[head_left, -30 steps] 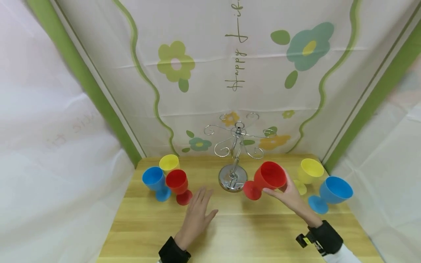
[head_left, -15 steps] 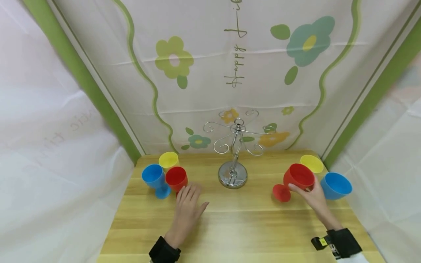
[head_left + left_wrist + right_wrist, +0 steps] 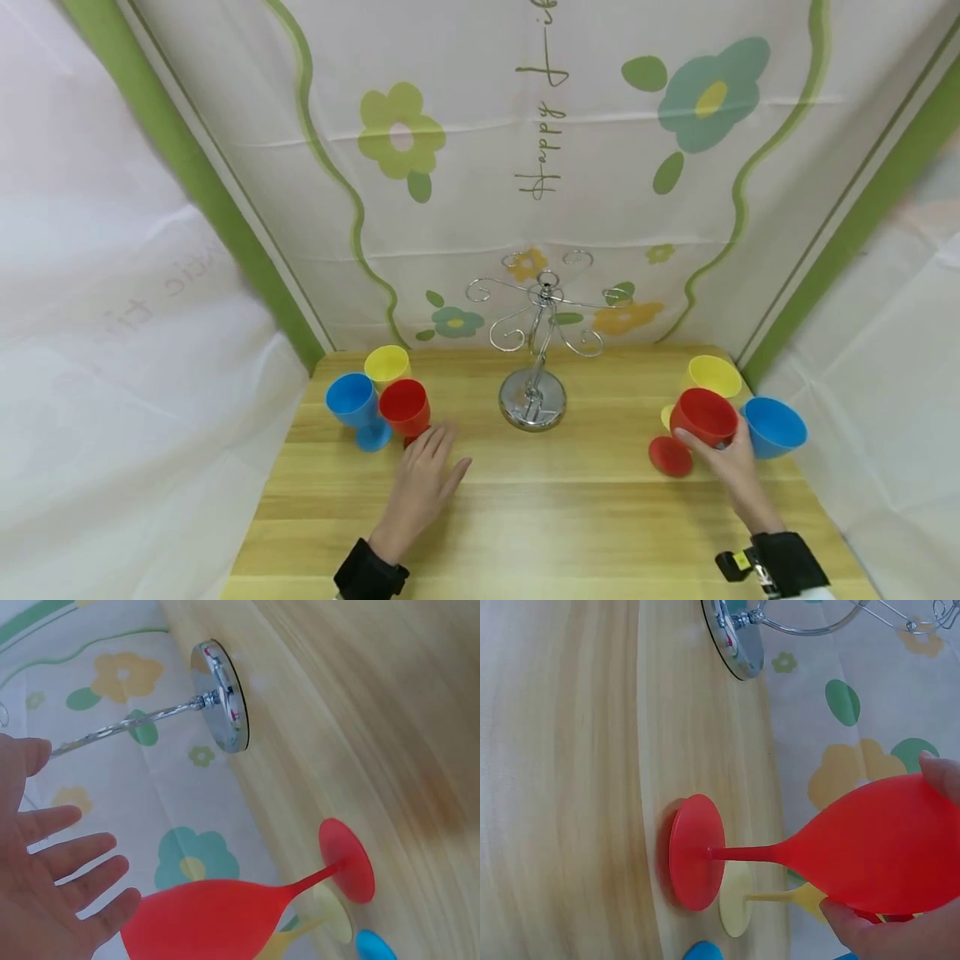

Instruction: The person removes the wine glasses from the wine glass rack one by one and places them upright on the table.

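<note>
My right hand grips the bowl of a red goblet at the right of the table. In the right wrist view that red goblet stands upright, its foot right at the wood, thumb and fingers round the bowl. Close behind it are a yellow goblet and a blue goblet. My left hand has its fingers extended beside another red goblet on the left. The left wrist view shows the left hand with spread fingers, holding nothing, overlapping that goblet's bowl.
A chrome rack with curled wire arms stands at the back middle of the wooden table. At the left are a blue goblet and a yellow goblet. A flowered cloth hangs behind the table, with white cloth on both sides.
My right hand has carried the red goblet from beside the rack rightward to the yellow and blue goblets and lowered it. My left hand has moved slightly left, toward the left red goblet.
</note>
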### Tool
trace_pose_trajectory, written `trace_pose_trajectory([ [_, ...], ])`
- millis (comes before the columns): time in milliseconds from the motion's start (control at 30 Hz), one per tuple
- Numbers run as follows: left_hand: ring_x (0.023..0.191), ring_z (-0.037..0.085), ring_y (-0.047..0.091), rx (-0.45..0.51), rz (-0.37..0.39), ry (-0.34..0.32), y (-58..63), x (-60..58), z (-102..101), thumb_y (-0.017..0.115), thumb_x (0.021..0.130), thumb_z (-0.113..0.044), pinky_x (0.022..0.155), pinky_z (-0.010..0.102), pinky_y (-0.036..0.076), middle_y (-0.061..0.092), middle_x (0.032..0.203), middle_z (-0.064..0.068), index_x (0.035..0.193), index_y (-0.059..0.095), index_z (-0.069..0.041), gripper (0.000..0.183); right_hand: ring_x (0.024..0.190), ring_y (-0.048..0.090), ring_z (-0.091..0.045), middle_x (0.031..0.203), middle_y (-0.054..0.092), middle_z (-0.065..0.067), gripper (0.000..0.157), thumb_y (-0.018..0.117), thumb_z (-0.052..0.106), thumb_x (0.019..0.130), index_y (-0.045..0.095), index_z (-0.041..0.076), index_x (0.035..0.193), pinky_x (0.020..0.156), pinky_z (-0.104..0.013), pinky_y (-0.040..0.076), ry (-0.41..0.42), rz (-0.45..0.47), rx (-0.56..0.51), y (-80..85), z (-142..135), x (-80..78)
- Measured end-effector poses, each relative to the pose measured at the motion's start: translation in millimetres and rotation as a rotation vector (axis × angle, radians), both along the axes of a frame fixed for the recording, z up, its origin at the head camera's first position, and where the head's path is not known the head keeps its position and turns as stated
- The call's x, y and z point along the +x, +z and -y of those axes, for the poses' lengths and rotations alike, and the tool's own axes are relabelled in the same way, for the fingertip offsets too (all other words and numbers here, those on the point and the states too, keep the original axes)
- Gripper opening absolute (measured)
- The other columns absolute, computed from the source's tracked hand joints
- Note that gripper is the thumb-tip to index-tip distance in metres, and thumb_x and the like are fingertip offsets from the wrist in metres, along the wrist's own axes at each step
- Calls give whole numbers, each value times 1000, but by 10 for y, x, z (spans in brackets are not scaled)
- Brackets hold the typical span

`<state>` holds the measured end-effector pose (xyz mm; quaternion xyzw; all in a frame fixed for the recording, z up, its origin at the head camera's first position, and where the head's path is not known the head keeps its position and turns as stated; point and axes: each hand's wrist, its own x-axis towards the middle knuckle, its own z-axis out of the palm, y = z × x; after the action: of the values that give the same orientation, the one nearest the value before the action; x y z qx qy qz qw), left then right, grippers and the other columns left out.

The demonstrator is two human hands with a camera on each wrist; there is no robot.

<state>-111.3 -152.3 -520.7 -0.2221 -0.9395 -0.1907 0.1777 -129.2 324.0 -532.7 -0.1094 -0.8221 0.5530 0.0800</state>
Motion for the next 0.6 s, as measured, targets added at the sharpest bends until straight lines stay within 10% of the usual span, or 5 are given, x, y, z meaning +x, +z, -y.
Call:
trace_pose_trajectory([
  [600, 121, 28, 42, 82, 7, -56, -127, -5, -76, 61, 93, -20, 96, 48, 45, 52, 131, 15, 133, 48, -2, 46, 127, 25, -33, 146, 25, -17, 92, 67, 42, 87, 6, 11, 149, 101, -60, 34, -169, 103, -68, -248, 223, 30],
])
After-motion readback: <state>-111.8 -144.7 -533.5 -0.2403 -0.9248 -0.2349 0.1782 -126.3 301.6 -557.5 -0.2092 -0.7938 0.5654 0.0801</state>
